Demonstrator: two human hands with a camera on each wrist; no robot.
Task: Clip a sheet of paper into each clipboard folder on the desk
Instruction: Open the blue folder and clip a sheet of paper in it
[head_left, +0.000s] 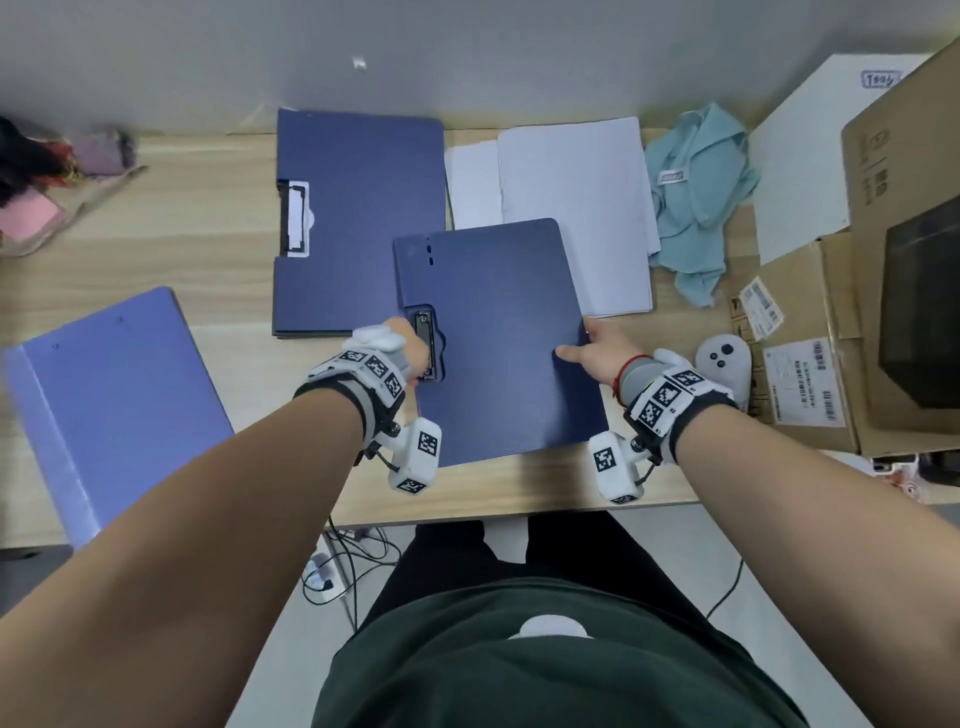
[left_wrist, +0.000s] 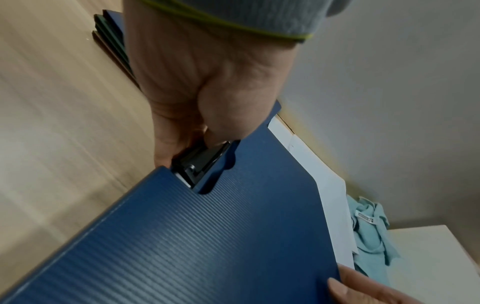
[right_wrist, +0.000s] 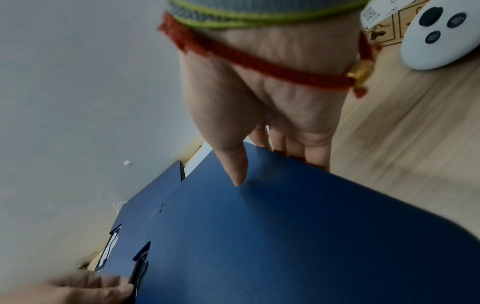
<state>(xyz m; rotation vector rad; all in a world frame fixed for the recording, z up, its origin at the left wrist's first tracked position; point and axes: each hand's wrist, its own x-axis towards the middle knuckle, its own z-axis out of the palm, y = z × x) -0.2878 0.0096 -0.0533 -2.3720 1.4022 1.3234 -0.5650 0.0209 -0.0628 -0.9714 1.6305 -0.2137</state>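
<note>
A closed dark blue clipboard folder (head_left: 498, 338) (left_wrist: 207, 236) (right_wrist: 285, 236) lies in front of me, held by both hands. My left hand (head_left: 408, 348) (left_wrist: 207, 92) grips its left edge at the black clip (head_left: 427, 345) (left_wrist: 200, 162) (right_wrist: 140, 273). My right hand (head_left: 597, 353) (right_wrist: 259, 102) pinches the right edge, thumb on the cover and fingers underneath. A stack of white paper (head_left: 571, 208) (left_wrist: 335, 205) lies behind, its near corner covered by the folder. Several dark blue folders (head_left: 358, 223) are piled at the back left, with white paper showing at the top one's clip.
A lighter blue folder (head_left: 114, 395) lies on the wooden desk (head_left: 208, 260) at the left. A teal cloth (head_left: 696, 197) sits to the right of the paper. A white controller (head_left: 722, 364) (right_wrist: 439, 35) and cardboard boxes (head_left: 810, 364) crowd the right side. Pink clutter (head_left: 31, 213) occupies the far left.
</note>
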